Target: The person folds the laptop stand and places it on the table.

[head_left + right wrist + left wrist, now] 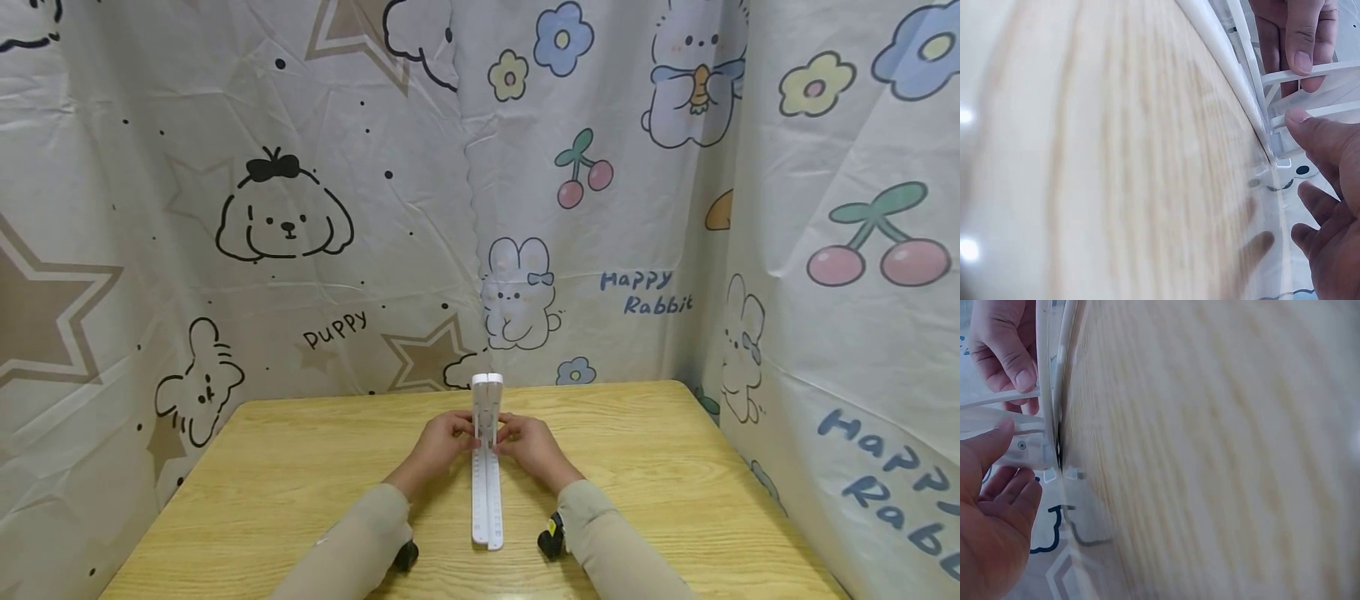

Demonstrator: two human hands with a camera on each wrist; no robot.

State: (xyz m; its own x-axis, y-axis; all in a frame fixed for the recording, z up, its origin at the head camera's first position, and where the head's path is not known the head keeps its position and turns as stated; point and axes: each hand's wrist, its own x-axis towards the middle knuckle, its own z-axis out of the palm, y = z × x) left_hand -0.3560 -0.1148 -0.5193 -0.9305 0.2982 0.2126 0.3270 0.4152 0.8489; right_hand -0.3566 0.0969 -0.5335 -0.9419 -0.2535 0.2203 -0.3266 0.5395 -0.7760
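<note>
A narrow white plastic folding stand has two long bars lying side by side on the table, pointing toward me. From their far part an upright pair of arms rises, nearly together. My left hand pinches the left upright arm, its thumb on the white plastic in the left wrist view. On the other side my right hand pinches the right arm between thumb and fingers. In the right wrist view, the right thumb lies against a white strut, and the left hand holds the strut opposite.
The light wood table spreads out around the stand. Printed curtains hang behind it and along both sides, close to its edges. A black strap device sits at the right cuff, and another at the left.
</note>
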